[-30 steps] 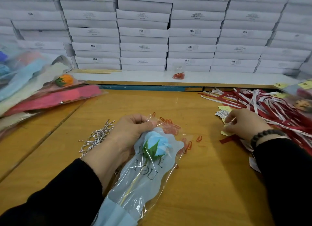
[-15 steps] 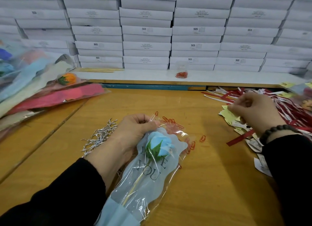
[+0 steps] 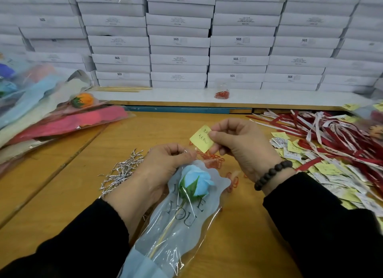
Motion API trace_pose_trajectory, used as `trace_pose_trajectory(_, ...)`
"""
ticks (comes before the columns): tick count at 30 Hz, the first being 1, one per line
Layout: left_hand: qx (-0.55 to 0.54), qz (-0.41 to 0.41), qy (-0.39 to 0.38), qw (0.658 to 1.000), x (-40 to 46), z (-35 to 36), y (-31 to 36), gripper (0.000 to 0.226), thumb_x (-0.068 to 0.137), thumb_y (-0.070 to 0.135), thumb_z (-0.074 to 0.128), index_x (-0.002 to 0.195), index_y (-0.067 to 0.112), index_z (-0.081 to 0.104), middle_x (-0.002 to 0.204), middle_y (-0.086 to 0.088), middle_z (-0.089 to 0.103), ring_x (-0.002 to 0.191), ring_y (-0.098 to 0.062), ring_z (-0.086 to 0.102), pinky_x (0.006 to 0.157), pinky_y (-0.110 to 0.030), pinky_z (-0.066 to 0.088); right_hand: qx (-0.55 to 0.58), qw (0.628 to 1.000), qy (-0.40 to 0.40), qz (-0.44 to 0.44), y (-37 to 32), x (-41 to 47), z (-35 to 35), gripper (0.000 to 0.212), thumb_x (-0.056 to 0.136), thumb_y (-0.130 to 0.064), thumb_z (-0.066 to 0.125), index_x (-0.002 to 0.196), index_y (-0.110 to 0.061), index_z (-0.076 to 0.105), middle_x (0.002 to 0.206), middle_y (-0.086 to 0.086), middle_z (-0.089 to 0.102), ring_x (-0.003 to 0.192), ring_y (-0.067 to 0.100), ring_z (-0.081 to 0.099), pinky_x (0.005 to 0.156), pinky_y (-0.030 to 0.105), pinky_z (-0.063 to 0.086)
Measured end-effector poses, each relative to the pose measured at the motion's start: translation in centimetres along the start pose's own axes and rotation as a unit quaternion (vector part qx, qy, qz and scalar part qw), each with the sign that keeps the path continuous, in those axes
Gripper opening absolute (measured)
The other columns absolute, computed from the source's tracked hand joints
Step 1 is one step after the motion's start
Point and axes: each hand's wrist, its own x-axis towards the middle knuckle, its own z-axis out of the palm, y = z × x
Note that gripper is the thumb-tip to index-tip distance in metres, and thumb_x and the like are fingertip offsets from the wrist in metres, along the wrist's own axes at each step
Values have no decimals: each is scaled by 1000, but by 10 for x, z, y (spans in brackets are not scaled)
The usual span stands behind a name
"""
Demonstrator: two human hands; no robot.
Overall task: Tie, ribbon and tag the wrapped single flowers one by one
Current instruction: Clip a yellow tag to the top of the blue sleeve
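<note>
A light blue rose in a clear and pale blue sleeve (image 3: 193, 191) printed with dark letters lies at the table's near middle. My left hand (image 3: 163, 167) grips the top edge of that sleeve, just left of the bloom. My right hand (image 3: 240, 147) pinches a small yellow tag (image 3: 201, 139) with handwriting, held just above and right of the left hand. Red paper clips (image 3: 213, 160) lie scattered under both hands. Silver twist ties (image 3: 122, 172) sit in a heap to the left. Red and white ribbons (image 3: 323, 132) are piled at the right.
More wrapped flowers (image 3: 62, 111) are stacked at the far left. Loose yellow and white tags (image 3: 331, 174) cover the table's right side. A wall of white boxes (image 3: 180, 41) stands behind a white ledge, which carries a bag of red clips (image 3: 222, 94) and wooden sticks (image 3: 124, 89).
My right hand has lifted a yellow tag out of the pile on the right and carried it left to the middle, above the flower. My left hand keeps its hold on the sleeve.
</note>
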Motion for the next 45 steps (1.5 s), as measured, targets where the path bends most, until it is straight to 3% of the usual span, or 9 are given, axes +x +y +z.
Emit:
trace_pose_trajectory(7, -4, 8, -8, 1000, 0, 1, 0, 2, 77, -1, 65, 77, -1, 63, 81, -21, 68, 64, -25, 60, 63, -32, 53, -3, 1000, 10, 15, 3, 0, 3, 10, 82, -4, 66, 75, -11, 65, 63, -2, 64, 43, 0, 53, 39, 12, 41)
trace_pose_trajectory(10, -3, 11, -7, 1000, 0, 1, -1, 12, 76, -3, 65, 88, -5, 65, 79, -19, 69, 63, -24, 62, 61, -32, 53, -24, 999, -21, 36, 4, 0, 9, 11, 82, -8, 67, 72, -12, 64, 63, -5, 65, 47, -2, 58, 42, 12, 45)
trace_pose_trajectory(17, 22, 30, -8, 999, -1, 0, -1, 15, 71, -5, 68, 65, 9, 67, 62, -10, 67, 49, -16, 60, 49, -23, 51, -101, 992, -52, 63, 12, 5, 14, 10, 83, -8, 66, 75, -11, 62, 70, 1, 65, 47, -3, 56, 49, 13, 44)
trace_pose_trajectory(25, 5, 25, -29, 999, 0, -2, -1, 10, 76, -4, 64, 72, 5, 66, 62, -9, 68, 49, -15, 62, 50, -22, 52, -94, 995, -18, 41, 16, 5, 18, 11, 83, -4, 66, 75, -9, 59, 68, 4, 62, 43, -1, 52, 48, 14, 42)
trace_pose_trajectory(29, -11, 10, -52, 999, 0, -3, 0, 3, 70, 7, 68, 73, 6, 68, 70, -14, 68, 54, -20, 61, 57, -27, 53, -106, 994, -2, 19, 17, 4, 21, 14, 83, -1, 65, 73, -8, 58, 65, 4, 58, 46, 5, 50, 47, 17, 42)
trace_pose_trajectory(34, -11, -14, -53, 998, 1, -5, 3, 28, 73, 22, 67, 89, -1, 67, 88, -25, 62, 75, -29, 57, 69, -34, 50, -143, 989, 24, -14, 20, 5, 23, 20, 82, -1, 64, 68, -12, 56, 66, 8, 59, 53, 12, 48, 53, 24, 41)
trace_pose_trajectory(37, 0, -34, -40, 999, 2, -7, 5, 44, 72, 42, 64, 89, 2, 64, 83, -20, 61, 74, -29, 57, 77, -40, 52, -175, 983, 39, -34, 23, 7, 25, 23, 82, -2, 64, 66, -16, 54, 63, 1, 56, 59, 14, 50, 60, 29, 44)
trace_pose_trajectory(42, 3, -5, -33, 999, 0, -4, 4, 18, 63, 22, 74, 63, 7, 62, 55, -10, 56, 47, -20, 50, 53, -27, 47, -200, 977, 50, -53, 25, 6, 28, 26, 81, -4, 66, 65, -20, 52, 65, -1, 55, 63, 16, 54, 62, 30, 49)
trace_pose_trajectory(45, 21, 9, -17, 1000, 4, -6, 2, 9, 74, 9, 70, 70, 6, 63, 59, -10, 60, 47, -18, 52, 53, -26, 47, -201, 977, 46, -50, 24, 5, 27, 24, 80, 0, 64, 71, -20, 53, 67, 1, 56, 62, 17, 55, 62, 32, 51)
